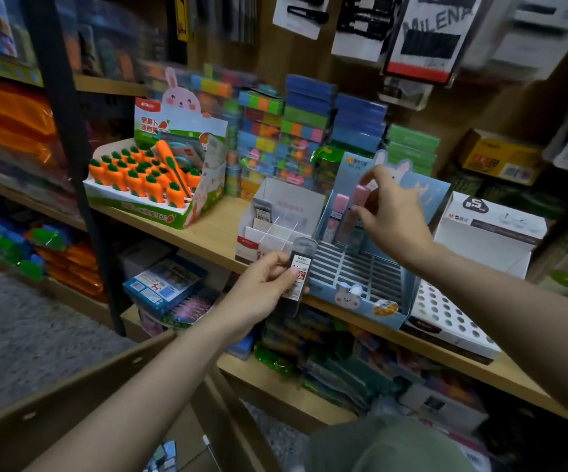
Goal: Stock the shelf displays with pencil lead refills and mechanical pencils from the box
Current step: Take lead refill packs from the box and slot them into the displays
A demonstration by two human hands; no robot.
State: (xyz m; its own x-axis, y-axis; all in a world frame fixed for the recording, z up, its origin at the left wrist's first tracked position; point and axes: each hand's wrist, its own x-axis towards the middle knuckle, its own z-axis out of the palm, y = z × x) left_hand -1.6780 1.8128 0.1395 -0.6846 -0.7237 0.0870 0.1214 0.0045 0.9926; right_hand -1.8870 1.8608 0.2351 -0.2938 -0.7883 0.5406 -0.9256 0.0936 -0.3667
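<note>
My left hand point(265, 287) grips a dark lead refill case point(300, 267) with a white label, just in front of the white divided display box point(277, 229). One refill case point(262, 211) stands in that box's back left slot. My right hand point(391, 212) pinches a pink-topped refill pack point(359, 199) over the back row of the blue bunny display point(361, 274). Another pink pack point(336, 216) stands in that row. The brown cardboard box point(112, 379) sits open below my left arm.
A carrot-shaped item display point(153, 178) stands to the left on the wooden shelf point(207, 229). A white tray with round holes point(446, 318) and a white box point(487, 229) sit to the right. Stacked colourful packs fill the back. A black upright post point(71, 137) stands at the left.
</note>
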